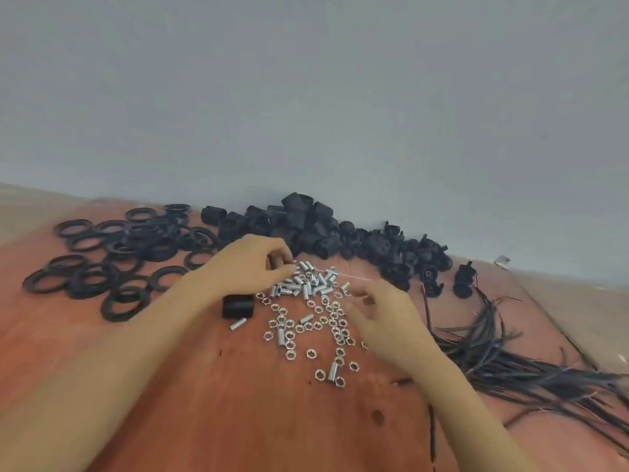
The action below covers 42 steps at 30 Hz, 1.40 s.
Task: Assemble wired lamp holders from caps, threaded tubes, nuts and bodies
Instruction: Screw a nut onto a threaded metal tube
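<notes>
Reddish-brown wooden table [204, 386] against a grey wall [306, 97]. Far left, a spread of flat black plastic rings [102, 264]; far centre against the wall, a heap of black plastic lamp-holder bodies and caps [306, 226]; right, a bundle of black wires [510, 362] fanning toward the near right edge. Centre, a pile of short silver threaded metal tubes [306, 284], with small silver hex nuts [306, 327] scattered nearer. One black cylindrical lamp-holder body [237, 305] lying on its side just left of the nuts, a single loose tube touching its near edge. Left hand [245, 264] over the far left of the tube pile, fingers [284, 258] pinched together (on what, cannot tell, too blurred). Right hand [381, 318] over the right side of the nuts, fingers curled, grip unclear.
</notes>
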### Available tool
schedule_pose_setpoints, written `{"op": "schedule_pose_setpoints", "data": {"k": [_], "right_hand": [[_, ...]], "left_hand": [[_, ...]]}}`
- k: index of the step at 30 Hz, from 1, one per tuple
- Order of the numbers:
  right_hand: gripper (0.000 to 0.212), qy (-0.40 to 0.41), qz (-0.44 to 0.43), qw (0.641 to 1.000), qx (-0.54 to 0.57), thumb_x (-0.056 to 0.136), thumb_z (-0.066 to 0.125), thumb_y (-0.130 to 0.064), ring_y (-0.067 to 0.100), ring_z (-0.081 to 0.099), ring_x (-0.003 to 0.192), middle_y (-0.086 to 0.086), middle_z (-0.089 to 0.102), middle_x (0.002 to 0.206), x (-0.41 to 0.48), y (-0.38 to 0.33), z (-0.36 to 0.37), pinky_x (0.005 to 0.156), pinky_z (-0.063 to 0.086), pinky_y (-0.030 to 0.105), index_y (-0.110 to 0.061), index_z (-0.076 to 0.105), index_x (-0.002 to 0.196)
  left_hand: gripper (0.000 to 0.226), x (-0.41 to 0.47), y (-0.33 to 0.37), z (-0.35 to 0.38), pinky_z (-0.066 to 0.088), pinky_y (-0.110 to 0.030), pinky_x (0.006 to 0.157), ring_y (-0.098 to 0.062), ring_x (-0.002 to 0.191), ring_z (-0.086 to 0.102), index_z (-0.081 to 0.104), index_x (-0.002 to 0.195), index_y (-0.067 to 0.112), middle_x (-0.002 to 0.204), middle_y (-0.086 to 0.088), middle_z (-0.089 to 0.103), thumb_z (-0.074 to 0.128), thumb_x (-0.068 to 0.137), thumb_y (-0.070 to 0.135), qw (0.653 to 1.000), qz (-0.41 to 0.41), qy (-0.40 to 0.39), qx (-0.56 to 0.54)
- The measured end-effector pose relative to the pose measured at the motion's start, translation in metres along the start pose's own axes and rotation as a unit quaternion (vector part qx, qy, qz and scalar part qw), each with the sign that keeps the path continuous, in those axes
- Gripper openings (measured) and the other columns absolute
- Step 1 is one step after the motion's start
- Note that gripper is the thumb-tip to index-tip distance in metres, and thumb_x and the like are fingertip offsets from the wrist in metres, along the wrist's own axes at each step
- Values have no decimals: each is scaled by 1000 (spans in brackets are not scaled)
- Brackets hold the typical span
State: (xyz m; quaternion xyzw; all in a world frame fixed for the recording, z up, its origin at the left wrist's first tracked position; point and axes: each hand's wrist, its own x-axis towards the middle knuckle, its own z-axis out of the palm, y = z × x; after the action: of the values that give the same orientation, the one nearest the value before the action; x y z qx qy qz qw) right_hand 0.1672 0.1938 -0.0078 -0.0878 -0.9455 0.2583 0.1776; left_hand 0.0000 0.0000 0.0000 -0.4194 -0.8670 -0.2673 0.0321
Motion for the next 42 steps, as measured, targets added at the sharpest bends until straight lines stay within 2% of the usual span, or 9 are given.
{"op": "schedule_pose_setpoints", "data": {"k": [3,7,13,21,25,29,34,39,42], "right_hand": [[30,-35,-17,994,-101,95,56,-34,17,57,109,-6,64,119,23,8,20,90,48,32,-24,63,122],[30,-62,-40,988,-135,96,52,-37,22,53,113,-4,62,120,37,8,44,95,44,37,-26,63,121],[39,-34,-53,987,-146,97,47,-29,20,44,119,-7,52,125,38,10,64,98,34,33,-38,57,133],[24,-11,2,998,-61,95,57,-34,18,54,110,-3,56,117,47,18,68,94,44,34,-27,67,116],[20,-1,22,998,-59,94,58,-35,17,53,108,-2,59,113,48,26,68,88,44,31,-23,67,106],[19,-10,68,997,-28,92,60,-38,18,58,101,-2,61,107,51,24,69,84,48,34,-22,62,103],[24,-12,66,996,-57,95,56,-40,20,56,107,-1,59,114,50,25,69,85,45,33,-21,61,107],[28,-12,75,995,-64,94,55,-42,23,57,107,2,61,111,50,25,68,81,42,33,-19,60,109],[26,-3,73,995,-72,96,54,-43,21,55,107,0,59,112,47,25,70,82,40,33,-20,58,107]], "left_hand": [[21,-7,10,17,46,-27,72,-4,82,59,66,100,32,87,19,61,58,89,48,992,73,13,106],[27,-16,29,45,36,-29,76,-14,89,57,67,100,24,93,10,63,53,92,44,975,139,32,168],[36,-26,34,64,35,-29,81,-17,98,57,67,110,22,99,6,64,47,89,42,978,109,42,173],[34,-27,32,65,34,-29,73,-17,84,61,70,92,20,85,7,64,50,86,46,972,96,58,206],[38,-29,32,68,30,-27,75,-14,88,59,70,96,24,89,9,63,42,89,48,971,93,64,211],[27,-29,36,69,26,-26,72,-15,82,60,72,89,24,83,9,62,52,88,43,972,95,73,203],[14,-29,41,68,40,-29,69,-17,77,62,72,88,23,79,8,63,67,83,35,969,100,88,208],[14,-28,42,65,44,-32,66,-17,73,61,73,85,22,78,7,65,67,86,35,966,116,126,196],[20,-28,37,59,37,-27,68,-15,73,58,75,88,22,81,8,65,69,83,41,971,123,120,169]]}}
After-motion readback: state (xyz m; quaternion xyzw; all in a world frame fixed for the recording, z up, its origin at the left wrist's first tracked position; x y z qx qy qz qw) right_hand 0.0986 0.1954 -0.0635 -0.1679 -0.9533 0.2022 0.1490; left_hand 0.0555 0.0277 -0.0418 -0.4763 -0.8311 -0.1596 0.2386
